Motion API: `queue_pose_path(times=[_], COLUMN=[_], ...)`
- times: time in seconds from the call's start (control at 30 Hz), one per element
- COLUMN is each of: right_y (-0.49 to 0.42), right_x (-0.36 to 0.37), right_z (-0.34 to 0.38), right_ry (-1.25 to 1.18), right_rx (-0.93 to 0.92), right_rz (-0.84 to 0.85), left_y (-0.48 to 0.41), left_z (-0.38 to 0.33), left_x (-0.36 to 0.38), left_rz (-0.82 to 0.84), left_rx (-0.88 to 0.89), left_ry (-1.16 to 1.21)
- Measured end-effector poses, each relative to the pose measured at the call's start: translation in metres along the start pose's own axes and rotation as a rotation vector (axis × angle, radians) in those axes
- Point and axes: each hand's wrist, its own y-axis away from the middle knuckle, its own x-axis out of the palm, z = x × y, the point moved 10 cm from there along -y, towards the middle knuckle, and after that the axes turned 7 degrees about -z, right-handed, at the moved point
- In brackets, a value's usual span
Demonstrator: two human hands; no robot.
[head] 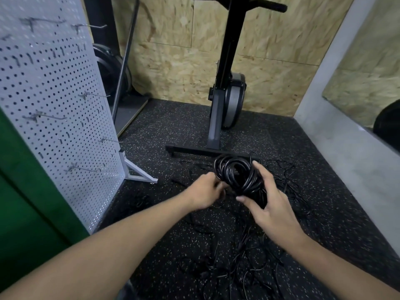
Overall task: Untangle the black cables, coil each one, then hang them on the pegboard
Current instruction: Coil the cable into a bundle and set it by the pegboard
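Head view has the coil (236,174) of thick black cable raised just beyond the middle of the frame, between my two hands and above the speckled rubber floor (303,148). My right hand (270,204) cradles it from 4 o'clock, thumb under the bundle and fingers wrapped over its far rim. My left hand (205,191) curls its fingers on the 9 o'clock edge, seemingly pinching a turn, though the fingertips are hidden. This cable looks glossy, springy and fairly hefty, so I judge the loops will want to splay open; the best hold is across all the turns at once, not on one strand. The thinner tangled cables (238,256) lie loose on the floor from 6 to 3 o'clock, limp, light and likely to snag. The pegboard (54,94) stands at 9 o'clock, its hooks (95,95) bare.
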Motion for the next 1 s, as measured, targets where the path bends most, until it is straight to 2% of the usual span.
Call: queue_pose_path(times=[0.07, 0.13, 0.3, 0.4, 0.53, 0.73, 0.9, 1.0], right_y=[-0.004, -0.007, -0.005, -0.004, -0.012, -0.008, -0.008, -0.009], right_x=[-0.007, -0.012, -0.009, -0.008, -0.009, -0.003, -0.005, -0.007], right_z=[-0.013, -0.026, -0.052, -0.051, -0.036, -0.026, -0.022, -0.022], right_ry=[0.084, 0.209, 0.507, 0.619, 0.639, 0.517, 0.499, 0.503], right_rx=[0.057, 0.117, 0.244, 0.246, 0.166, 0.180, 0.155, 0.122], right_rz=[-0.044, -0.048, 0.066, 0.075, 0.031, 0.080, 0.049, 0.031], left_y=[0.006, 0.013, 0.027, 0.031, 0.030, 0.037, 0.026, 0.022], left_z=[-0.013, -0.025, -0.041, -0.061, -0.083, -0.086, -0.084, -0.074], left_x=[0.012, 0.031, 0.040, 0.027, 0.000, -0.013, -0.030, -0.040], left_rz=[-0.048, -0.017, 0.006, 0.002, 0.023, 0.080, -0.110, -0.221], left_rx=[0.024, 0.054, 0.038, 0.105, 0.160, 0.221, 0.336, 0.305], left_ry=[-0.063, -0.123, -0.121, -0.157, -0.238, -0.101, -0.107, -0.164])
